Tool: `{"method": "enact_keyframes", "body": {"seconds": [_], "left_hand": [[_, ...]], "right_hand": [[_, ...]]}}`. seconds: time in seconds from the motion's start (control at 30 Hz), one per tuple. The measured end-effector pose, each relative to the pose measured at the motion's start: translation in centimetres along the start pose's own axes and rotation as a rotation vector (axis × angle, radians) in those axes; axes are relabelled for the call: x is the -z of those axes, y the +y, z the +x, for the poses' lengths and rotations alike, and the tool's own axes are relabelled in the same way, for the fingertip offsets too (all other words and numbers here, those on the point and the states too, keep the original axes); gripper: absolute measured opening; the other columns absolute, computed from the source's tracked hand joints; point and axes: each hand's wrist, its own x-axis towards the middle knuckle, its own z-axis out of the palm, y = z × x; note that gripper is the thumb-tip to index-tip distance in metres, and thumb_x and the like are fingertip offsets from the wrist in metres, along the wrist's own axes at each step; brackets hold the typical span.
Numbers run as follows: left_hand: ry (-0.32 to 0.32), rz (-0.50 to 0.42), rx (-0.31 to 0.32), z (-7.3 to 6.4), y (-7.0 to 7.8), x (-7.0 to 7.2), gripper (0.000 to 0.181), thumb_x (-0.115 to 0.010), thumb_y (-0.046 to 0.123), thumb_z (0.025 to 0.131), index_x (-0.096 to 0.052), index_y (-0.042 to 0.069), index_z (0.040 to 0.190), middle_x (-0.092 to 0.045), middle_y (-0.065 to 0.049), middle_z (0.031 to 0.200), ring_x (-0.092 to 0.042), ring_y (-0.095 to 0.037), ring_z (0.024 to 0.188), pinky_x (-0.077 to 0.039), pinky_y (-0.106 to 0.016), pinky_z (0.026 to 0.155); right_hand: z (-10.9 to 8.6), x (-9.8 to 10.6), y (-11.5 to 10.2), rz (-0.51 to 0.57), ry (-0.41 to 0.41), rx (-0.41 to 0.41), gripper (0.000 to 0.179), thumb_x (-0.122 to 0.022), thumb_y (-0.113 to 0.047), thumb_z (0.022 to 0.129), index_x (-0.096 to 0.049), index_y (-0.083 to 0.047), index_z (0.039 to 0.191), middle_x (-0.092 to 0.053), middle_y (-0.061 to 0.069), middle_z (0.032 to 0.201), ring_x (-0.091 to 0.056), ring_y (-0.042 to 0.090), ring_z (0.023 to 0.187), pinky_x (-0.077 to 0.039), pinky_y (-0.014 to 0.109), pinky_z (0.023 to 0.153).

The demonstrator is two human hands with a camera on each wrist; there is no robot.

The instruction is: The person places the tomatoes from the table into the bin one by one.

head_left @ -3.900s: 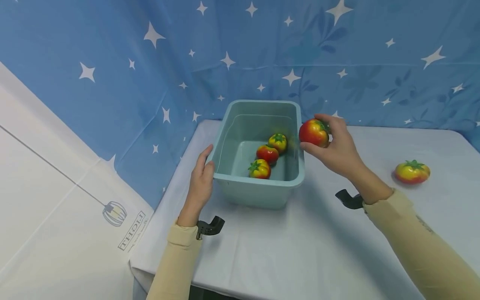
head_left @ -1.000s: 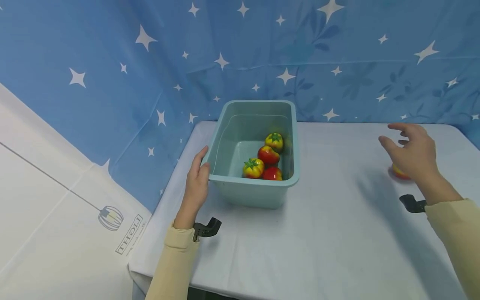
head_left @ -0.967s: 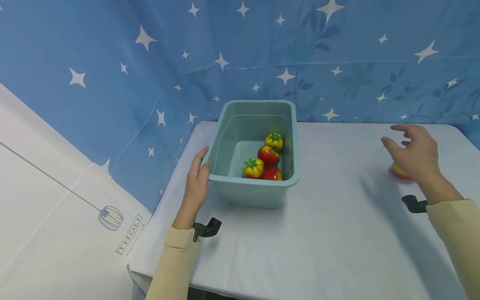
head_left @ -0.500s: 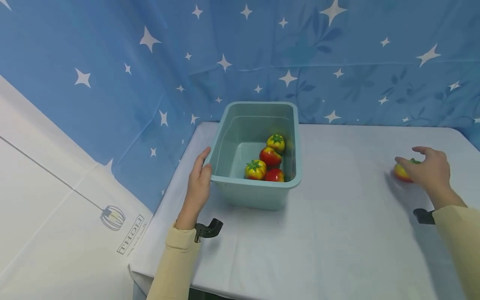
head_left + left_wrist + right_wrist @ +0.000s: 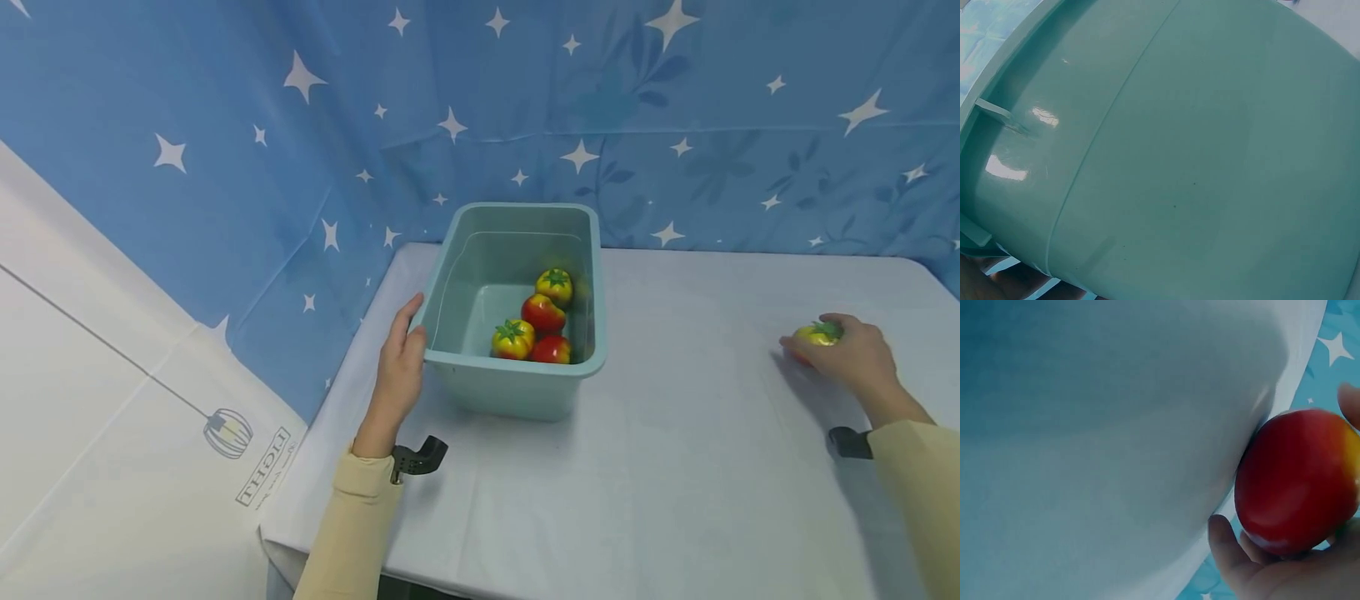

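Note:
A light blue-green plastic bin [image 5: 517, 364] stands on the table with several red and yellow tomatoes [image 5: 543, 312] lying along its right side. My left hand [image 5: 400, 371] grips the bin's left rim near the front corner; in the left wrist view the bin's outer wall [image 5: 1179, 156] covers most of the picture. At the far right my right hand [image 5: 858, 354] holds a red-yellow tomato [image 5: 819, 334] with a green top, low at the tabletop. The right wrist view has this tomato [image 5: 1297, 481] between thumb and curled fingers; whether it is lifted I cannot tell.
White cloth covers the table [image 5: 675, 467], which ends at a blue star-patterned curtain [image 5: 525, 108] behind. A pale printed sheet [image 5: 150, 400] hangs on the left. The bin's raised walls stand between its inside and the right hand.
Earlier, my right hand held a red tomato at the bin's right rim; that one now lies inside. The hand moved right, came down and closed round the last tabletop tomato. The left hand stayed.

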Motion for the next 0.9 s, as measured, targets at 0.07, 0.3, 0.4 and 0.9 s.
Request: {"method": "enact_keyframes", "body": {"seconds": [0.07,0.3,0.4,0.9], "left_hand": [[-0.007,0.000,0.012,-0.3,0.9,0.0,0.051,-0.028,0.021,0.104,-0.027,0.022,0.155,-0.030,-0.004,0.156,-0.046,-0.030,0.130,-0.039,-0.054,0.102],[-0.006,0.001,0.030,-1.1,3.5,0.1,0.052,-0.028,0.016,0.103,-0.027,0.013,0.155,-0.031,-0.010,0.156,-0.043,-0.031,0.133,-0.037,-0.053,0.104],[-0.005,-0.007,0.028,-1.1,3.5,0.1,0.052,-0.028,0.016,0.103,-0.027,0.013,0.155,-0.031,-0.010,0.156,-0.042,-0.031,0.133,-0.037,-0.054,0.105],[-0.005,-0.013,0.015,-1.1,3.5,0.1,0.052,-0.028,0.016,0.103,-0.028,0.013,0.155,-0.032,-0.010,0.156,-0.044,-0.032,0.132,-0.039,-0.053,0.103]], "right_hand": [[0.0,-0.1,0.1,-0.008,-0.022,0.009,0.112,-0.055,-0.068,0.085,-0.010,0.012,0.149,-0.018,0.046,0.131,-0.027,0.059,0.113,-0.035,0.072,0.088],[-0.3,-0.2,0.0,-0.038,-0.022,0.046,0.108,-0.058,-0.060,0.088,-0.008,0.013,0.149,-0.022,0.046,0.128,-0.030,0.059,0.110,-0.036,0.071,0.086],[-0.4,0.0,-0.4,-0.028,-0.009,0.031,0.107,-0.059,-0.058,0.088,-0.006,0.011,0.150,-0.021,0.046,0.130,-0.029,0.059,0.112,-0.035,0.072,0.089],[-1.6,0.0,-4.8,0.036,0.105,0.191,0.097,-0.060,-0.053,0.090,-0.018,0.010,0.150,-0.029,0.044,0.135,-0.030,0.058,0.117,-0.033,0.072,0.092]]}}
